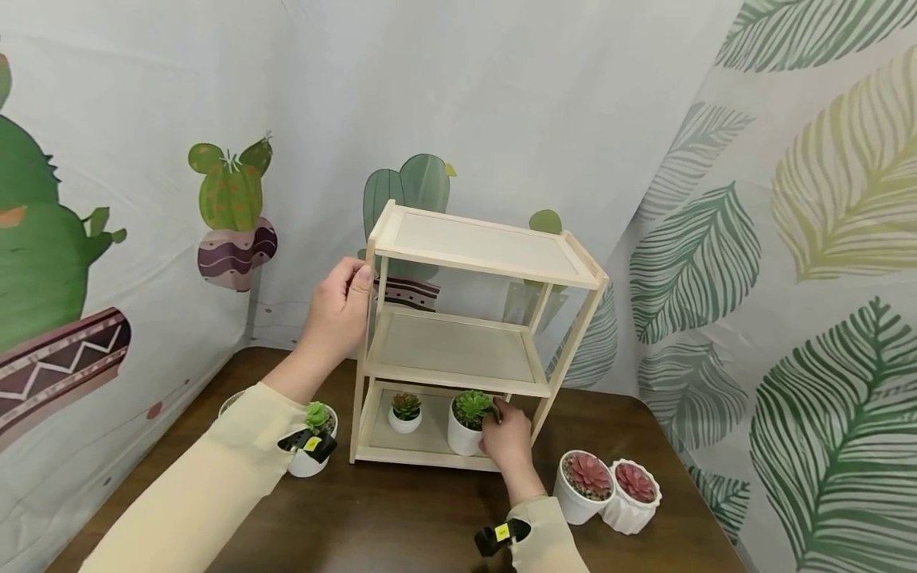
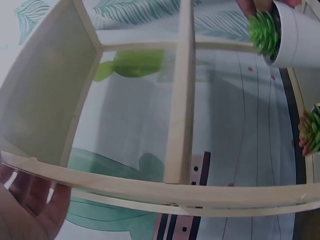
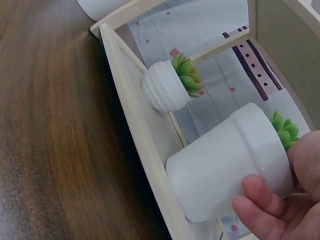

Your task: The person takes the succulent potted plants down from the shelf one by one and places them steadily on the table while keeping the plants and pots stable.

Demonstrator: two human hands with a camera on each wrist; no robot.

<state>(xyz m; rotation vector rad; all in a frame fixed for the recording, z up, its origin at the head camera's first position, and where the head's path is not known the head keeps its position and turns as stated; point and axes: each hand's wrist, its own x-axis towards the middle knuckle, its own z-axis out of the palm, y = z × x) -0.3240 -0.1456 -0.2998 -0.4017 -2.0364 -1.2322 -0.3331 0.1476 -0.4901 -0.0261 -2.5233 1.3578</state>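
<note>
A three-tier light wooden rack (image 1: pixel 494 243) stands on the table. My left hand (image 1: pixel 342 306) grips its left front upright just below the top shelf; fingers (image 2: pixel 35 200) curl around the wood. On the bottom shelf, at the right, my right hand (image 1: pixel 510 438) holds a white pot (image 3: pixel 225 165) with a green succulent (image 1: pixel 473 407). The fingers (image 3: pixel 260 212) lie on the pot's side, with the thumb by the plant at the rim. The pot's base is at the shelf in the right wrist view. Left of it sits a smaller ribbed white pot (image 3: pixel 165 87) with a reddish-green succulent (image 1: pixel 406 406).
Two white pots with red succulents, one smooth (image 1: pixel 576 501) and one scalloped (image 1: pixel 630 517), stand right of the rack. Left of it, a potted green succulent (image 1: pixel 315 415) is partly behind my left sleeve, with another pot rim beside it. A printed cloth (image 1: pixel 501 103) hangs behind the brown table (image 1: pixel 401 525).
</note>
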